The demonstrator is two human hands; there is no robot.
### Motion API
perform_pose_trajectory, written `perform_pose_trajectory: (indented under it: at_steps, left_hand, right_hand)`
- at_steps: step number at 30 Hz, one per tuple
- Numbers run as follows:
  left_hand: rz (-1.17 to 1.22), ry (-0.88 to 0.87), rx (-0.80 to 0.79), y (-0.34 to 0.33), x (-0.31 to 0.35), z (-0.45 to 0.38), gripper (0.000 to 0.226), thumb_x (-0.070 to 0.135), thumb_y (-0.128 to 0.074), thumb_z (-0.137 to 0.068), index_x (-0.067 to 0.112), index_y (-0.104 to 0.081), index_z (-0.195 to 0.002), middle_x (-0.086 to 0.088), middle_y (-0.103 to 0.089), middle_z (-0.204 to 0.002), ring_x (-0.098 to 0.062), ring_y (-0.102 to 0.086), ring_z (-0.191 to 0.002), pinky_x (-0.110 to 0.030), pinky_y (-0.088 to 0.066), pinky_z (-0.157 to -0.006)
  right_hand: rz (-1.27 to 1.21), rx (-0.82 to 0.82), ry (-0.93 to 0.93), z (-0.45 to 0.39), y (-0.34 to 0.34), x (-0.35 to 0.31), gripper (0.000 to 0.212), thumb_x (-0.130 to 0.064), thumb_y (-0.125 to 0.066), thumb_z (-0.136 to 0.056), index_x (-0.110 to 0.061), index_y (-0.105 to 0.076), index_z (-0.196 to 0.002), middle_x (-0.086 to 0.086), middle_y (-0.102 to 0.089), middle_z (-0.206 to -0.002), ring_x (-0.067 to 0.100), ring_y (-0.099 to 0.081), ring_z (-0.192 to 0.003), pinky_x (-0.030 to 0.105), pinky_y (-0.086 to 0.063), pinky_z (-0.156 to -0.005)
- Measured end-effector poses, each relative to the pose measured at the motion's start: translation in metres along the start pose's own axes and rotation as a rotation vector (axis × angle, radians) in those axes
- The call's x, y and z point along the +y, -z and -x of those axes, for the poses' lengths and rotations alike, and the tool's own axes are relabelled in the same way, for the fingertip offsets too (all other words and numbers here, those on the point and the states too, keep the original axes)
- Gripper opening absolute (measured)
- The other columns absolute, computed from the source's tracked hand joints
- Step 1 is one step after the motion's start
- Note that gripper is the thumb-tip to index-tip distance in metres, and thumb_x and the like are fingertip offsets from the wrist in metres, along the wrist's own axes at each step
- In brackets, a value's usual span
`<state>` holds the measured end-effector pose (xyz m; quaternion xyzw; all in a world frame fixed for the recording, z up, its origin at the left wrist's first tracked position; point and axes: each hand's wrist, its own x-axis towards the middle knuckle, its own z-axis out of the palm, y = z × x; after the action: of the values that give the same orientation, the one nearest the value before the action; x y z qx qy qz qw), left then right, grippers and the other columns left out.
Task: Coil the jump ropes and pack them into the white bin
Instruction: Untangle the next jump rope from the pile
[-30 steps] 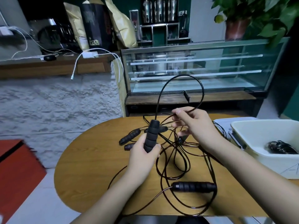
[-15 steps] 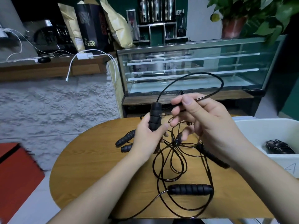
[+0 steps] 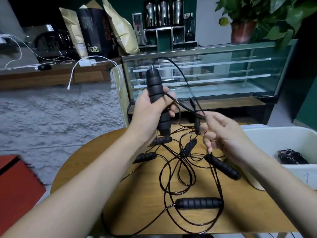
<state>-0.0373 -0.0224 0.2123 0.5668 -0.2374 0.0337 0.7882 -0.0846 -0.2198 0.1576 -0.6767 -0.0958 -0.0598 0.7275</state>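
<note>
My left hand (image 3: 151,109) grips a black ribbed jump rope handle (image 3: 155,88) upright above the table. Its thin black cord (image 3: 181,73) arcs over to my right hand (image 3: 223,134), which pinches the cord at the fingertips, blurred by motion. Tangled black cords (image 3: 173,176) and several more handles lie on the round wooden table (image 3: 137,208); one handle (image 3: 199,203) lies near the front, another (image 3: 223,167) by the bin. The white bin (image 3: 277,140) stands at the right with a coiled black rope (image 3: 291,158) inside.
A glass display case (image 3: 205,74) stands behind the table. To the left are a textured grey wall (image 3: 60,117), a wooden counter with white cables (image 3: 85,63) and bags, and a red box (image 3: 15,182) on the floor. A potted plant (image 3: 257,18) tops the case.
My left hand has lifted the handle higher and upright. My right hand has dropped lower and to the right, drawing the cord out from the handle.
</note>
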Motion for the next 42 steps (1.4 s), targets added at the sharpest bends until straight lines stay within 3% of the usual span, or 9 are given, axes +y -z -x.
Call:
perform_pose_trajectory:
  at_steps: [4,8,12,16,24,28,31,34,42]
  left_hand:
    - [0.053,-0.060,-0.076,-0.012,0.032,0.006,0.017,-0.001,-0.059,-0.097,0.006,-0.050,-0.109,-0.009,-0.063,-0.082,-0.015,-0.057,-0.063,-0.023,-0.050,-0.056]
    - [0.068,-0.106,-0.104,-0.017,0.053,0.019,0.011,0.000,-0.058,-0.097,0.006,-0.052,-0.104,-0.009,-0.063,-0.081,-0.017,-0.057,-0.065,-0.024,-0.050,-0.055]
    - [0.090,-0.126,-0.096,-0.011,0.067,0.032,0.010,0.002,-0.058,-0.097,0.008,-0.052,-0.102,-0.008,-0.062,-0.079,-0.016,-0.055,-0.064,-0.023,-0.047,-0.052]
    - [0.089,-0.141,0.034,0.008,0.068,0.033,0.012,0.002,-0.060,-0.097,0.010,-0.053,-0.102,-0.008,-0.060,-0.078,-0.016,-0.051,-0.062,-0.026,-0.045,-0.052]
    - [-0.430,-0.004,0.224,0.051,0.010,0.017,0.028,0.013,-0.078,-0.087,0.013,-0.061,-0.110,0.000,-0.056,-0.069,-0.015,-0.050,-0.050,-0.030,-0.044,-0.049]
    - [-0.470,0.128,0.199,0.045,-0.013,0.016,0.039,0.023,-0.086,-0.079,0.023,-0.063,-0.110,-0.003,-0.057,-0.078,-0.014,-0.051,-0.052,-0.026,-0.045,-0.047]
    - [-0.448,0.153,0.179,0.034,-0.020,0.020,0.051,0.027,-0.088,-0.076,0.011,-0.061,-0.116,-0.009,-0.053,-0.086,-0.015,-0.051,-0.061,-0.018,-0.045,-0.045]
    - [-0.448,0.127,0.157,0.024,-0.022,0.020,0.062,0.029,-0.091,-0.072,0.005,-0.059,-0.120,-0.006,-0.051,-0.082,-0.015,-0.050,-0.064,-0.020,-0.046,-0.045]
    - [-0.457,0.001,0.110,0.010,-0.026,0.020,0.038,0.024,-0.092,-0.071,0.026,-0.064,-0.097,0.013,-0.058,-0.061,-0.009,-0.050,-0.055,-0.024,-0.045,-0.046]
  right_hand:
    - [0.325,-0.005,-0.082,-0.017,0.000,0.032,0.084,-0.029,-0.081,-0.080,-0.036,-0.031,-0.148,0.003,-0.061,-0.070,0.021,-0.056,-0.053,0.032,-0.052,-0.048]
    - [0.720,0.076,-0.152,-0.045,-0.003,0.063,0.093,-0.030,-0.078,-0.084,-0.041,-0.017,-0.153,0.007,-0.070,-0.084,0.018,-0.064,-0.055,0.028,-0.056,-0.049]
    - [1.072,0.272,-0.226,-0.075,0.010,0.084,0.058,-0.036,-0.067,-0.091,-0.026,-0.042,-0.143,0.012,-0.068,-0.113,0.030,-0.070,-0.085,0.042,-0.060,-0.076]
    - [1.299,0.274,-0.272,-0.089,0.028,0.080,0.030,-0.035,-0.057,-0.098,-0.011,-0.069,-0.110,0.014,-0.069,-0.097,0.034,-0.068,-0.090,0.036,-0.054,-0.073]
    - [1.029,0.336,0.159,-0.085,0.018,0.014,0.044,-0.044,-0.049,-0.101,-0.014,-0.068,-0.075,0.006,-0.067,-0.066,0.025,-0.063,-0.067,0.032,-0.045,-0.062]
    - [0.715,0.328,0.255,-0.086,-0.003,-0.024,0.043,-0.041,-0.050,-0.100,-0.011,-0.063,-0.073,0.007,-0.064,-0.056,0.018,-0.063,-0.048,0.027,-0.049,-0.055]
    - [0.550,0.270,0.343,-0.086,-0.019,-0.046,0.043,-0.043,-0.050,-0.101,-0.011,-0.063,-0.075,0.007,-0.063,-0.056,0.016,-0.065,-0.049,0.029,-0.054,-0.059]
    - [0.360,0.170,0.378,-0.080,-0.037,-0.067,0.037,-0.039,-0.052,-0.101,-0.012,-0.061,-0.077,0.007,-0.060,-0.062,0.018,-0.062,-0.052,0.040,-0.056,-0.061]
    - [-0.194,-0.148,0.253,-0.036,-0.065,-0.087,0.036,-0.028,-0.045,-0.106,-0.010,-0.055,-0.076,0.001,-0.034,-0.052,0.013,-0.034,-0.048,0.026,-0.033,-0.053]
